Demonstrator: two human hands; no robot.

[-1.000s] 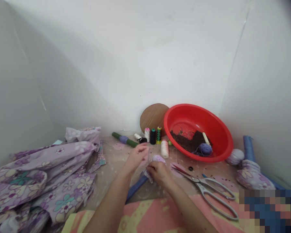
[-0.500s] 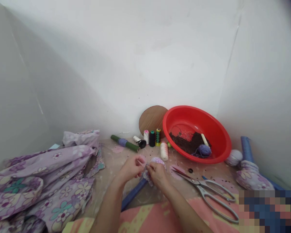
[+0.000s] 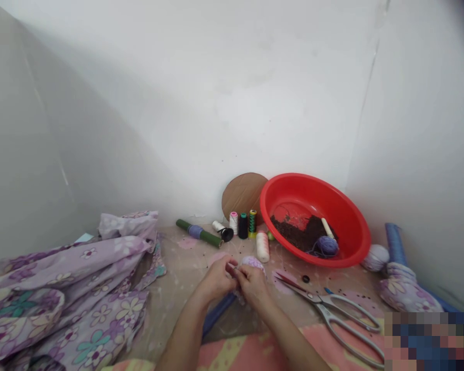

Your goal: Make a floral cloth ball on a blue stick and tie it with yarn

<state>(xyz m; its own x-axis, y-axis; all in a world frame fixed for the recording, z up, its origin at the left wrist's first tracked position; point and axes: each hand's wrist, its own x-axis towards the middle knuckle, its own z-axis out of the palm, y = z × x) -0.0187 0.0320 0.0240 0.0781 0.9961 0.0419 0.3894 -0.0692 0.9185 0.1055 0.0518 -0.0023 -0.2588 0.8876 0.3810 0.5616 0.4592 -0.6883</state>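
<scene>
text: none readable | labels and brands: none readable | numbers: none readable | signs: none readable

Basin [image 3: 344, 221]: red plastic, smooth, glossy inside. Crumbly matter in it [image 3: 294, 232]: dark, rough, matt. Scissors [image 3: 317, 299]: smooth metal, dull sheen on the handles. Disc [image 3: 242, 198]: cardboard-like, matt, lightly creased. Small bundle [image 3: 252, 263]: printed cloth. Blue rod [image 3: 218, 313]: smooth-looking, material unclear. Heaped floral fabric [image 3: 104, 301]: matt, wrinkled. 3 upright spools [image 3: 243, 226]: wound thread. Purple ball [image 3: 327, 246]: fibrous yarn, matt.

Pale bundle [image 3: 254, 263] — purple-patterned, blue stick [image 3: 218, 314], red basin [image 3: 350, 221], lilac cloth [image 3: 100, 281] — flowered
</scene>
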